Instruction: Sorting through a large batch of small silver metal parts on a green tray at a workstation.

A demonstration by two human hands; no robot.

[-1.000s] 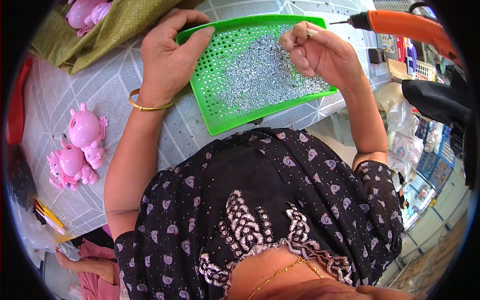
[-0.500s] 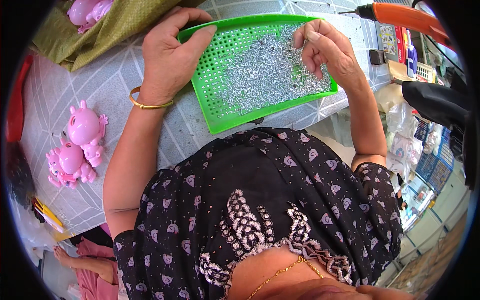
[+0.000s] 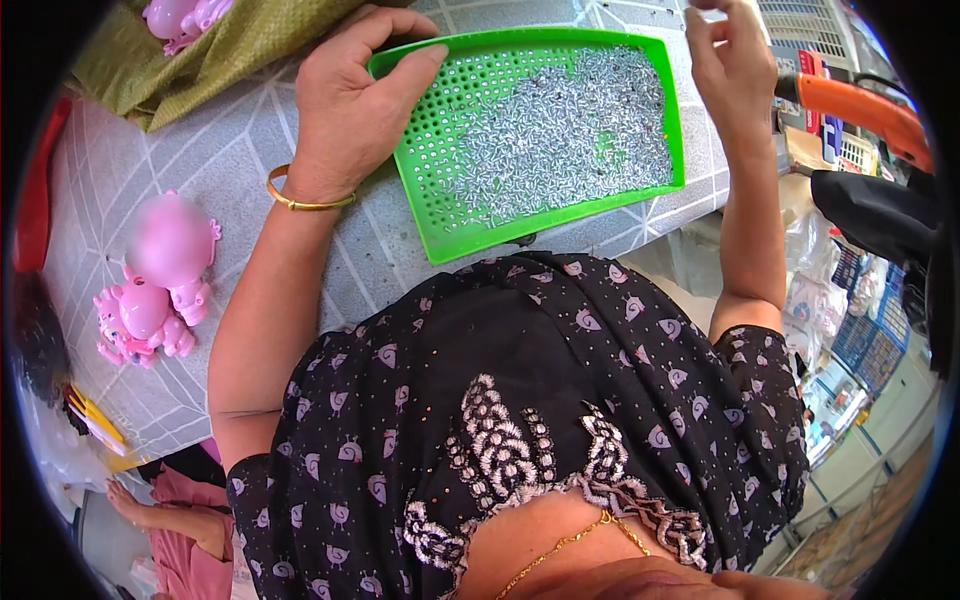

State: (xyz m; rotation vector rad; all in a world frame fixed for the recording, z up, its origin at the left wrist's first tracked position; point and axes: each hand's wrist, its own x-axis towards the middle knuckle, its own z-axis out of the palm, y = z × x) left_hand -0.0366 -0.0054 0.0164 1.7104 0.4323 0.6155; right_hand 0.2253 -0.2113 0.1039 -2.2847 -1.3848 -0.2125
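A green perforated plastic tray [image 3: 447, 245] rests on the table, its right and middle part spread with many small silver screws [image 3: 560, 130]. My left hand [image 3: 350, 105] grips the tray's far left corner, thumb over the rim and fingers round the outside. Past the tray's right edge, my right hand [image 3: 733, 75] is raised with fingers curled together; its fingertips are partly cut off by the top of the picture. Whatever it pinches, if anything, is too small to see. Pink toy figures [image 3: 150, 310] lie on the table left of my left arm.
An olive woven sack [image 3: 200, 75] with more pink toy parts lies at the far left. An orange power screwdriver [image 3: 860, 105] hangs at the right, near a black object [image 3: 870, 200]. Yellow-handled tools [image 3: 98, 420] are at the lower left, beside another person's arm [image 3: 170, 520].
My right hand has lifted out of the screws and moved right and away, beyond the tray. The tray and my left hand have shifted slightly right in the picture.
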